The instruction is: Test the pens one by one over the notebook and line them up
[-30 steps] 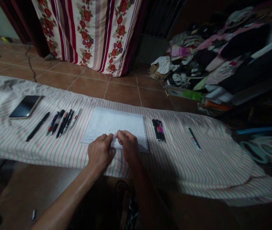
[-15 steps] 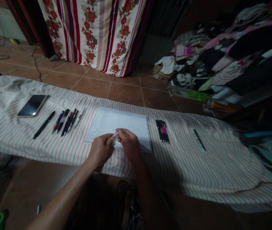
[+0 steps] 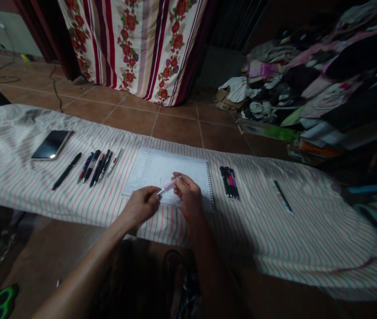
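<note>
Above the spiral notebook (image 3: 151,170), a slim pink and white pen (image 3: 168,186) slants between my two hands. My right hand (image 3: 190,195) is closed in a pinch around its upper end. At the lower, whitish end, my left hand (image 3: 141,204) has thumb and fingers pressed together on the tip. The notebook lies open at a page with faint writing, its coil on the right side. Just right of the coil is a row of several pens (image 3: 230,182) in black, red and purple.
A striped cloth (image 3: 258,221) covers the long table. On the left lie a phone (image 3: 51,144), a black pen (image 3: 67,171) and a group of several pens (image 3: 97,167). A single dark pen (image 3: 283,197) rests on the right. Clothes (image 3: 308,75) are heaped beyond the table.
My right hand has moved slightly right and away from my left, so more of the pink and white pen shows between them. The view has shifted a little.
</note>
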A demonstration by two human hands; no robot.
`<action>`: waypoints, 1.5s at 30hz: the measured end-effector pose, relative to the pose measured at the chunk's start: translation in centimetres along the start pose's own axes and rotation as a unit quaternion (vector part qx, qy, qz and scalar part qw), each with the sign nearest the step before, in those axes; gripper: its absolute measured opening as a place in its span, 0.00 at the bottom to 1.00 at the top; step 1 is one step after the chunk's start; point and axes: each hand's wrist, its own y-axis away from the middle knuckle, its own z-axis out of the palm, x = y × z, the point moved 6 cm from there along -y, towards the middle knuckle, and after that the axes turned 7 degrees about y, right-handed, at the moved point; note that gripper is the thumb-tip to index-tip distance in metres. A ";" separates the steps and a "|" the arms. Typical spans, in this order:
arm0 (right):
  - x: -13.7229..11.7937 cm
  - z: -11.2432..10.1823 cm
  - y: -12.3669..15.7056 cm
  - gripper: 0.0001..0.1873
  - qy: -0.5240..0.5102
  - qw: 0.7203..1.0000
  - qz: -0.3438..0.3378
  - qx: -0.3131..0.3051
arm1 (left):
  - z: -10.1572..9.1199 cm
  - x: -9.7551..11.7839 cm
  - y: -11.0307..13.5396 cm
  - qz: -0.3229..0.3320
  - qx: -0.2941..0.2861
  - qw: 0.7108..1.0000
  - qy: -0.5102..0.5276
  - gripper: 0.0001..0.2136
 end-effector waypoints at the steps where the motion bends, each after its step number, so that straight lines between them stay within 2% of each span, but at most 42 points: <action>1: 0.0 0.0 0.0 0.16 -0.002 1.000 0.001 0.003 | 0.1 -0.2 0.0 -0.005 -0.005 1.000 0.012 0.14; 5: 0.1 0.2 0.0 0.16 -0.005 1.000 0.007 0.001 | 0.0 -0.5 -0.1 -0.004 -0.004 0.999 0.041 0.14; 11: 0.1 0.8 0.5 0.17 0.003 0.999 0.025 -0.026 | -0.3 -0.1 -0.1 0.013 0.022 1.000 -0.008 0.12; 16: 0.5 1.3 0.7 0.15 -0.010 0.998 0.047 -0.043 | -0.5 -0.8 -0.3 0.011 0.062 0.997 -0.036 0.13; 20: 0.3 -0.1 -0.1 0.15 -0.001 1.000 0.016 0.019 | -0.9 -1.4 -0.3 0.003 0.069 0.996 -0.052 0.13; 26: -0.7 -4.0 -1.5 0.13 -0.117 0.985 0.005 0.126 | -1.8 -2.3 -0.1 -0.035 0.068 0.997 -0.014 0.13; 28: -0.8 -4.6 -1.5 0.12 -0.141 0.980 0.022 0.142 | -1.8 -2.6 -0.1 -0.049 0.071 0.996 0.016 0.13; 32: -0.4 -3.1 -0.9 0.10 -0.130 0.986 0.073 0.079 | -1.2 -3.1 -0.3 -0.067 0.073 0.991 0.092 0.14; 34: -0.4 -1.6 -0.4 0.10 -0.071 0.995 0.065 0.030 | -0.8 -3.0 -0.5 -0.065 0.071 0.989 0.115 0.14; 37: -0.1 0.3 0.3 0.12 0.032 0.998 0.059 -0.016 | -0.6 -2.1 -0.7 -0.035 0.076 0.993 0.083 0.14; 41: 0.4 1.3 0.6 0.15 0.070 0.994 0.073 -0.038 | -0.4 -1.3 -0.6 -0.018 0.068 0.997 0.012 0.14; 45: 0.4 0.9 0.4 0.14 0.066 0.996 0.065 -0.016 | -0.2 -1.5 -0.6 -0.005 0.063 0.998 -0.023 0.14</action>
